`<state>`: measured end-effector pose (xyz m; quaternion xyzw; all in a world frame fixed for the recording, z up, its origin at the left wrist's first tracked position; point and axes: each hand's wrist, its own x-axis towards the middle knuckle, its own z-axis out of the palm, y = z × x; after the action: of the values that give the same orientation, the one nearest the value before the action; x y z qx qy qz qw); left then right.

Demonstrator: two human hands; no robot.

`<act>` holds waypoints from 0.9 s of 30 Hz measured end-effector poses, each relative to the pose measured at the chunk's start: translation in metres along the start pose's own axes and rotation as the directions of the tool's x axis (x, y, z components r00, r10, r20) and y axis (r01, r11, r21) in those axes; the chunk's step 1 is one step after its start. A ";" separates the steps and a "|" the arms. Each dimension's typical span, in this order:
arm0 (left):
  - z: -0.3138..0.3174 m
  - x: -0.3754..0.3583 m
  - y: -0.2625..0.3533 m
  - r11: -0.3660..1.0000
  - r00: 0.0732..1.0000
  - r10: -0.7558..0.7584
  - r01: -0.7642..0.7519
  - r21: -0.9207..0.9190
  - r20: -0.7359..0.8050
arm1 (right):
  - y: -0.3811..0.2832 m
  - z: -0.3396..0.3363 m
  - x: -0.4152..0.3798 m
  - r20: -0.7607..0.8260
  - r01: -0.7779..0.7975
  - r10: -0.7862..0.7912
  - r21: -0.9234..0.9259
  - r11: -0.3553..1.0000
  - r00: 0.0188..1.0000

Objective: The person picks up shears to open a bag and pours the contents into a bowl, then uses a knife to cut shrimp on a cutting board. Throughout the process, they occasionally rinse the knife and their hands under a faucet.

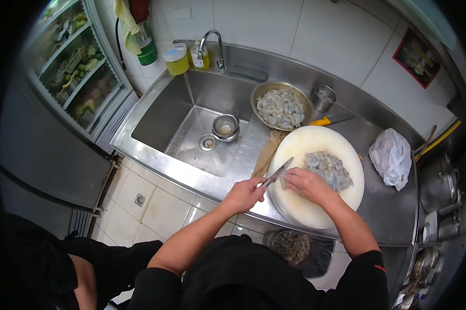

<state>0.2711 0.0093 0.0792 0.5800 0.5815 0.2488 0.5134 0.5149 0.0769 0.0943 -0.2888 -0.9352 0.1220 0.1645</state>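
Note:
My left hand [243, 195] is closed around the handle of a knife [279, 173], its blade angled up and to the right over the edge of a thick round white cutting board [346, 147]. On the board, my right hand [306, 183] has its fingers pinched at a shrimp [283, 182], mostly hidden beside the blade. Just beyond that hand lies a pile of peeled grey shrimp [332, 168]. Behind the board stands a metal bowl [254, 103] heaped with more peeled shrimp [282, 107].
A steel sink [155, 116] with small metal bowls [226, 126] lies left. Near the board are a brown cloth [268, 152], an orange-handled tool [321, 121], a metal cup [324, 98] and a plastic bag [390, 157]. A bin [315, 258] stands below; another person [52, 268] is lower left.

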 end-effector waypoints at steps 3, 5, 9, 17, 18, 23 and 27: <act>-0.010 -0.007 0.003 0.999 0.998 -0.033 0.033 0.004 0.055 | -0.001 -0.002 0.001 -0.019 0.017 -0.017 0.005 1.000 1.000; -0.012 -0.009 0.000 0.999 0.996 -0.045 0.046 -0.017 0.081 | -0.003 -0.002 0.001 -0.022 0.001 -0.001 0.004 1.000 1.000; 0.000 -0.007 -0.010 0.994 0.997 -0.028 0.034 -0.101 0.070 | -0.020 -0.005 0.002 -0.078 -0.069 0.068 -0.012 0.998 0.995; 0.005 -0.063 -0.024 0.994 0.995 -0.053 0.060 -0.088 0.079 | -0.034 0.005 0.002 -0.133 -0.218 0.212 -0.031 0.975 0.968; 0.001 -0.071 -0.026 0.992 0.995 -0.058 0.067 -0.104 0.082 | -0.033 0.003 0.005 -0.131 -0.224 0.218 -0.031 0.974 0.967; -0.014 -0.101 -0.043 0.955 0.994 -0.105 0.104 -0.279 0.014 | -0.016 0.000 0.023 0.026 -0.097 0.100 -0.100 0.990 0.995; -0.026 -0.111 -0.051 0.962 0.993 -0.114 0.101 -0.252 -0.038 | 0.010 -0.009 0.058 0.184 -0.239 0.268 -0.165 0.957 0.946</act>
<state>0.2045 -0.0962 0.0773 0.4716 0.5894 0.3066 0.5799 0.4785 0.1199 0.1132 -0.4038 -0.9083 0.1050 0.0298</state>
